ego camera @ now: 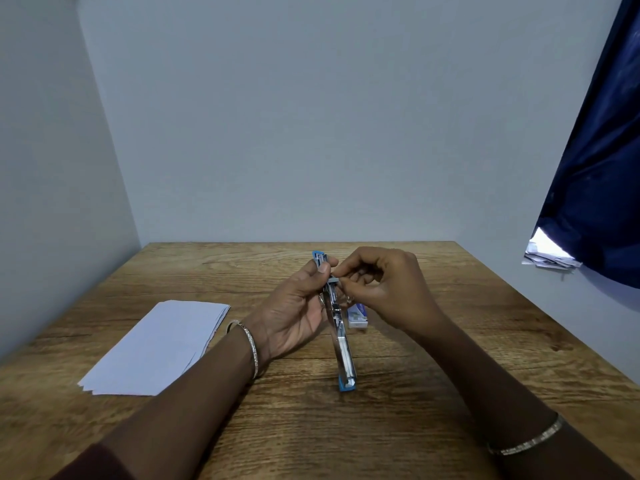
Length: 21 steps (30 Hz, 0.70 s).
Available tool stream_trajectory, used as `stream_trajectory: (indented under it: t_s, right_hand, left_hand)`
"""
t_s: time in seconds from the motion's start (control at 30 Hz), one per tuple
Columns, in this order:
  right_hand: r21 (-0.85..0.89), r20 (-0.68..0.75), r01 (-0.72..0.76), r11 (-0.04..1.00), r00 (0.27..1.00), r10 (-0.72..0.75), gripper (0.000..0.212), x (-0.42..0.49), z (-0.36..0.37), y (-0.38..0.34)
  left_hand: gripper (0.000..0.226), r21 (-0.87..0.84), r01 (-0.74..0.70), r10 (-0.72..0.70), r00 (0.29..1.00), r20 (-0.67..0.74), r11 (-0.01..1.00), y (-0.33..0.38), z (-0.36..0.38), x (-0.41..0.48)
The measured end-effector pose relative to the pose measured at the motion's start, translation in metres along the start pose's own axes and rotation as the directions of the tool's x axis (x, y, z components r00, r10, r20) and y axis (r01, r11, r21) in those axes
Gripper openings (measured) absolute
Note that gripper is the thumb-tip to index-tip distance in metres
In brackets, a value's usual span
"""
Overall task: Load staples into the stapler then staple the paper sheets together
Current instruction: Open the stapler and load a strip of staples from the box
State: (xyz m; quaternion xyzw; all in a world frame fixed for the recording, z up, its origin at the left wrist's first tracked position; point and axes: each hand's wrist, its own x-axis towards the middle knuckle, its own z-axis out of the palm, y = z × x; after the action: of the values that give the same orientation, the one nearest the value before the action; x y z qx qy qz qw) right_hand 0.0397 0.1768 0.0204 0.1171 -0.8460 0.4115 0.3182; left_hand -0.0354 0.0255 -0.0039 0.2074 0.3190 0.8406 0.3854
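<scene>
Wooden tabletop: left hand grips opened stapler; right hand pinches staples, likely to crumble if misaligned.

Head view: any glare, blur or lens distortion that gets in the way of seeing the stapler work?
Head view: wide-angle bending tilts the walls and table edges; light is soft and even with faint shadows; the opened stapler shows bright reflections on its metal arm; the fingertips of the right hand at the magazine look slightly soft; a bright patch glares beside the dark curtain.
</scene>
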Motion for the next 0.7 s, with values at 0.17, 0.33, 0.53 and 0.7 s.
stream_trajectory:
  t_s: [0.17,0.33,0.53,0.7]
  right_hand:
    - [-0.067,0.004,0.045,0.997,0.999,-0.045,0.013,-0.0014,-0.0008,-0.0017]
    - [-0.110,0.059,0.064,0.992,0.997,-0.057,0.011,-0.0006,-0.0044,-0.0009]
    - [-0.101,0.111,0.037,0.994,0.994,-0.026,0.014,0.0008,-0.0065,-0.0025]
    - [0.046,0.095,-0.066,0.997,0.994,0.061,0.013,0.0009,-0.0040,-0.0009]
  left_hand:
    - [0.023,0.009,-0.005,0.005,1.000,0.009,1.000,-0.0012,-0.0042,0.0016]
    - [0.023,0.018,-0.016,0.016,1.000,-0.011,1.000,-0.0007,-0.0052,0.0032]
    - [0.025,0.077,-0.015,0.019,0.999,-0.049,0.997,0.0003,-0.0067,0.0036]
    - [0.022,0.040,-0.021,0.021,1.000,-0.005,0.999,0.0017,-0.0059,0.0032]
